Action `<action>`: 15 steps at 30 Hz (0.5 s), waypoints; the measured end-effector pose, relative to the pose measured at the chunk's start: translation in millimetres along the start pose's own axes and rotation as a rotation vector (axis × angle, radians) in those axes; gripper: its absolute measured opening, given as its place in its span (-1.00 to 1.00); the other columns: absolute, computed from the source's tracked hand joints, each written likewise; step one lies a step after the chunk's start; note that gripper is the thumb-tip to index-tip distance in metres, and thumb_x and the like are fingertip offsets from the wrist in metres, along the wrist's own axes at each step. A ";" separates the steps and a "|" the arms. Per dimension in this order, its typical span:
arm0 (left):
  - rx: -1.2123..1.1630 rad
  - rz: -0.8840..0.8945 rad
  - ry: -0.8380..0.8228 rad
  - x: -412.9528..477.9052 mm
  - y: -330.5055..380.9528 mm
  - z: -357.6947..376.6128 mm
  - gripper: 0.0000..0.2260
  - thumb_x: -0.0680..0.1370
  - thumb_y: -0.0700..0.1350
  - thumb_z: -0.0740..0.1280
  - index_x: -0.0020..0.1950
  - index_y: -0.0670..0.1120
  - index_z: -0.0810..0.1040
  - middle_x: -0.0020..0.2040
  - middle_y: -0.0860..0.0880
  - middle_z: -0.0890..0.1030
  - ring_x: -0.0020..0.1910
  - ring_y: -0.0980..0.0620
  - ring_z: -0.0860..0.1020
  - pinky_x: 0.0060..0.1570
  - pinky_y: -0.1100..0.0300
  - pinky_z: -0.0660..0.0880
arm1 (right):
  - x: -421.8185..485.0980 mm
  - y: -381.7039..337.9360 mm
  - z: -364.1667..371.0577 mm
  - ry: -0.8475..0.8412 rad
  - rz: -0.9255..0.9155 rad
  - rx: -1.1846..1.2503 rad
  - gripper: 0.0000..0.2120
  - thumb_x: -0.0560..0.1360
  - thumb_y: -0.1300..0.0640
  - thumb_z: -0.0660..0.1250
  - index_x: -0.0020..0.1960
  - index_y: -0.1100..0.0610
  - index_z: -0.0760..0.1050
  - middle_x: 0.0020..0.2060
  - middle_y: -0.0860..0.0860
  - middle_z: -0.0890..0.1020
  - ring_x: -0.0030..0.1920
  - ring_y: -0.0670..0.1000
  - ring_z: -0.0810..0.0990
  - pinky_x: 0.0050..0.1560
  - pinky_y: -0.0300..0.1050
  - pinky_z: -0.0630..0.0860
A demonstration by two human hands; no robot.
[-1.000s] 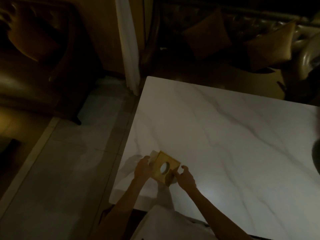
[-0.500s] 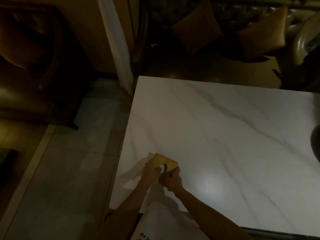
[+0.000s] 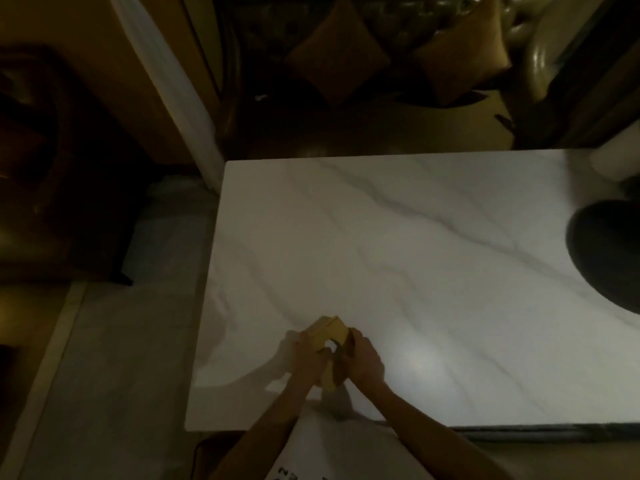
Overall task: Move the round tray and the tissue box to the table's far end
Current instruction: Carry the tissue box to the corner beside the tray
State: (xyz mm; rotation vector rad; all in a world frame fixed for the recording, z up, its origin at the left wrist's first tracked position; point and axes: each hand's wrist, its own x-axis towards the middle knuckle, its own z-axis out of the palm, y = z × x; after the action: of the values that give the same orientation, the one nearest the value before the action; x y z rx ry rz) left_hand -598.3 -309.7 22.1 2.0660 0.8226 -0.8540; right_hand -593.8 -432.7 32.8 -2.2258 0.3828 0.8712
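Observation:
A small yellow tissue box (image 3: 329,334) with a round hole in its top sits near the front left of the white marble table (image 3: 415,254). My left hand (image 3: 306,358) grips its left side and my right hand (image 3: 362,362) grips its right side. The box looks tilted between the hands. A white tissue (image 3: 287,351) shows at its left, partly hidden by my left hand. A dark round tray (image 3: 606,258) lies at the table's right edge, cut off by the frame.
A sofa with two cushions (image 3: 339,60) stands beyond the table's far edge. A white curtain (image 3: 166,84) hangs at the far left corner. An armchair (image 3: 52,168) is on the left across tiled floor (image 3: 104,341). A white object (image 3: 620,157) sits at the far right corner.
Both hands have closed in on the tissue box from its sides and now hold it. The box has tipped from lying flat. The view has shifted, showing more of the tray.

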 end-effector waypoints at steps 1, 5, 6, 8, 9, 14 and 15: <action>0.038 0.032 0.021 -1.6 6.2 7.7 -0.30 0.54 -0.03 0.35 0.54 -0.23 0.08 0.52 -0.26 0.17 0.47 -0.26 0.27 0.40 -0.08 0.34 | -1.2 11.9 -8.5 0.013 -0.004 -0.008 -0.55 0.49 -0.09 0.35 0.30 0.09 0.43 0.14 0.07 0.60 0.13 0.09 0.61 0.16 0.02 0.58; 0.031 0.025 -0.048 -21.0 36.3 40.1 -0.24 0.55 -0.13 0.34 0.55 -0.27 -0.07 0.53 -0.26 0.18 0.47 -0.20 0.29 0.41 -0.03 0.34 | -2.7 65.0 -39.3 0.005 0.005 0.075 -0.58 0.51 -0.08 0.36 0.23 0.17 0.49 0.16 0.12 0.56 0.12 0.11 0.60 0.12 0.02 0.58; 0.015 0.008 -0.044 -27.8 43.9 47.1 -0.25 0.53 -0.13 0.36 0.55 -0.26 -0.03 0.51 -0.25 0.24 0.43 -0.20 0.35 0.36 -0.06 0.41 | -3.1 77.8 -47.7 -0.013 0.006 0.116 -0.57 0.50 -0.08 0.39 0.22 0.19 0.49 0.12 0.12 0.58 0.07 0.11 0.61 0.04 -0.01 0.60; 0.021 0.008 -0.058 -40.0 58.3 69.4 -0.32 0.52 -0.11 0.37 0.53 -0.23 0.11 0.45 -0.25 0.34 0.35 -0.21 0.44 0.27 -0.11 0.49 | -4.4 103.4 -67.4 -0.052 0.011 0.189 -0.59 0.48 -0.02 0.42 0.20 0.21 0.49 -0.01 0.06 0.62 -0.07 0.04 0.62 -0.16 -0.11 0.59; 0.048 0.020 -0.042 -45.9 66.2 83.0 -0.37 0.51 -0.10 0.37 0.51 -0.21 0.19 0.41 -0.24 0.40 0.32 -0.21 0.47 0.24 -0.12 0.51 | -4.4 116.5 -77.2 -0.057 0.007 0.217 -0.61 0.48 0.01 0.42 0.19 0.23 0.48 -0.04 0.05 0.64 -0.10 0.02 0.62 -0.19 -0.12 0.59; 0.141 0.145 -0.028 -79.3 124.9 161.0 -0.52 0.53 -0.17 0.32 0.44 -0.19 0.35 0.33 -0.23 0.51 0.25 -0.20 0.52 0.21 -0.04 0.52 | -8.9 185.4 -142.7 0.044 0.013 0.315 -0.65 0.49 0.11 0.39 0.21 0.23 0.45 0.06 0.14 0.64 0.03 0.09 0.63 -0.09 -0.12 0.52; 0.167 0.192 -0.045 -82.9 138.3 178.8 -0.52 0.53 -0.18 0.32 0.45 -0.18 0.35 0.34 -0.23 0.50 0.27 -0.19 0.51 0.24 -0.02 0.50 | -10.6 200.4 -158.6 0.082 0.012 0.337 -0.68 0.49 0.11 0.39 0.18 0.23 0.46 0.04 0.13 0.64 0.03 0.09 0.63 -0.07 -0.08 0.56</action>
State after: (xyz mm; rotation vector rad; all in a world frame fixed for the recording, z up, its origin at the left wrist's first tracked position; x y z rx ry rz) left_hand -593.5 -548.9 49.3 2.2206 0.5336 -0.8844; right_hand -624.9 -686.3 21.6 -1.9512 0.5401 0.6674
